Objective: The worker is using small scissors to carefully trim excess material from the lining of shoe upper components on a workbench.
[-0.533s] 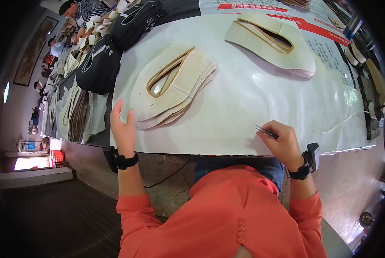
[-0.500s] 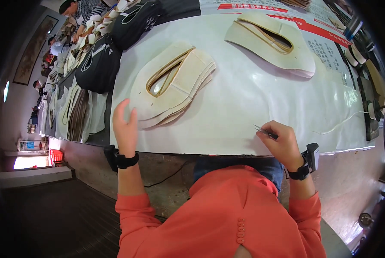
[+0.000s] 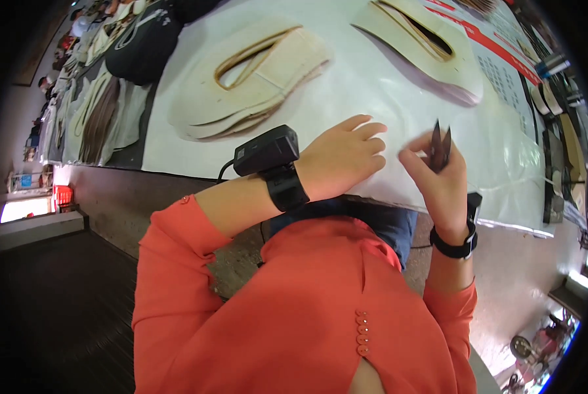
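My left hand (image 3: pixel 346 154) is palm down over the near edge of the white-covered table (image 3: pixel 320 98), fingers apart and holding nothing visible. Just right of it, my right hand (image 3: pixel 446 190) is closed round small dark thread snips (image 3: pixel 438 150), whose two pointed blades stick up past the fingers and stand apart. Its fingertips are blurred; I cannot tell if they pinch anything else. Beyond my left wrist lies a layered stack of cream shoe uppers (image 3: pixel 199 98), with tan binding round the openings. A second cream stack of uppers (image 3: pixel 463 75) sits farther off to the right.
A black bag (image 3: pixel 143 52) rests at the table's left, beside brown and pale strips of material (image 3: pixel 102 115). White spools (image 3: pixel 548 98) stand by the right edge. Red-banded printed sheets (image 3: pixel 504 49) lie at the far right. A red basket (image 3: pixel 63 196) is on the left.
My left hand has swung right, from beside the left stack to near my right hand. The snips have turned from pointing left to pointing up. The view has shifted.
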Demonstrator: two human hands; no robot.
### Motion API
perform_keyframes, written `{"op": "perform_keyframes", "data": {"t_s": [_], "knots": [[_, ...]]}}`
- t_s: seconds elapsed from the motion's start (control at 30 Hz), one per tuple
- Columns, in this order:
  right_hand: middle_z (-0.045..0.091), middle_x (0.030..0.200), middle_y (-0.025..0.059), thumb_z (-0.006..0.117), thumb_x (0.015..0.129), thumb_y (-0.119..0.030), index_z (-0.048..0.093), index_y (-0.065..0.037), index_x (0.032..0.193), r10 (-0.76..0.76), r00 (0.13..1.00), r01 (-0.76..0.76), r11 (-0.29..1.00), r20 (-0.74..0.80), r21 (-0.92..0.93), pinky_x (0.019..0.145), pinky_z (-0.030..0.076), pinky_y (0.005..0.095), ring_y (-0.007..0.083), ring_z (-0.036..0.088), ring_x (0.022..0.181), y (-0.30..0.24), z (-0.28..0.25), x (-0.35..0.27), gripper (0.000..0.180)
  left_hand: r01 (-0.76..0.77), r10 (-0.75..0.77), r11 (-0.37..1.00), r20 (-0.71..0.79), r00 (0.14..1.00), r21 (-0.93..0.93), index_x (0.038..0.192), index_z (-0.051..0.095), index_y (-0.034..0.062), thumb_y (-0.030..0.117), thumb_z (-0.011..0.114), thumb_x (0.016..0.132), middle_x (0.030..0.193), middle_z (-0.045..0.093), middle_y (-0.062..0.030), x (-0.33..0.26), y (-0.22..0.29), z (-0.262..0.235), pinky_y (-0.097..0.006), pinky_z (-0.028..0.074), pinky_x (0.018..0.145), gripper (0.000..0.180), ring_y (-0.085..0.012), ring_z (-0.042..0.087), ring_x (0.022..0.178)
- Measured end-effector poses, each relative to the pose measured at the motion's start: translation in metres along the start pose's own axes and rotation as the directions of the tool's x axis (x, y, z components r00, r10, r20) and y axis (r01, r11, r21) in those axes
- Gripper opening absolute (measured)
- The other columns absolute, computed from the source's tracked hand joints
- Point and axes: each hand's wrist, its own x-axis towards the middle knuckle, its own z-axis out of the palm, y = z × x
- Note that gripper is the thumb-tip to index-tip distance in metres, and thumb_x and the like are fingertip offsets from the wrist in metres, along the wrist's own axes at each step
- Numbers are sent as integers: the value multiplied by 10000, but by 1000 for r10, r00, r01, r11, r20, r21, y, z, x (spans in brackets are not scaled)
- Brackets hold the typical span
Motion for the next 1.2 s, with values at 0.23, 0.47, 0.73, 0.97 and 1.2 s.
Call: {"op": "perform_keyframes", "data": {"t_s": [0.23, 0.47, 0.73, 0.97, 1.2], "knots": [[641, 1341, 172, 803, 790, -17, 417, 10, 1446, -82, 918, -41, 953, 389, 299, 625, 504, 199, 83, 649, 796, -18, 19, 3, 762, 188, -180, 807, 71, 981, -560, 942, 683, 60, 119, 684, 828, 1036, 714, -100, 24, 36, 15, -418, 569, 828, 128, -255, 709, 960], [663, 1246, 137, 836, 767, -33, 455, -13, 1417, -33, 858, -46, 989, 512, 140, 783, 557, 268, 123, 658, 871, -30, 28, 5, 753, 228, -199, 802, 113, 974, -552, 953, 685, 60, 128, 673, 841, 1039, 715, -102, 10, 43, 10, -415, 568, 831, 132, -256, 708, 961], [694, 1114, 82, 841, 736, -84, 549, -12, 1302, -143, 869, 124, 990, 474, 72, 877, 524, 285, 128, 627, 988, -18, 29, 9, 641, 252, -207, 799, 145, 968, -546, 967, 687, 60, 140, 662, 856, 1042, 716, -105, 6, 38, 7, -412, 566, 834, 139, -257, 708, 962], [702, 1067, 153, 788, 737, -132, 572, 34, 1260, -98, 856, 87, 995, 507, 45, 868, 537, 310, 191, 666, 960, -22, 25, 10, 589, 275, -216, 798, 172, 961, -537, 979, 689, 60, 150, 651, 869, 1045, 717, -107, 8, 50, 11, -410, 564, 837, 147, -258, 707, 964], [740, 1074, 87, 803, 745, -6, 549, -22, 1277, -83, 828, 59, 996, 555, 62, 860, 503, 255, 88, 636, 944, -13, 14, 18, 591, 302, -228, 793, 201, 953, -530, 991, 691, 60, 160, 641, 883, 1049, 718, -109, 33, 58, 26, -407, 563, 840, 156, -259, 707, 965]]}}
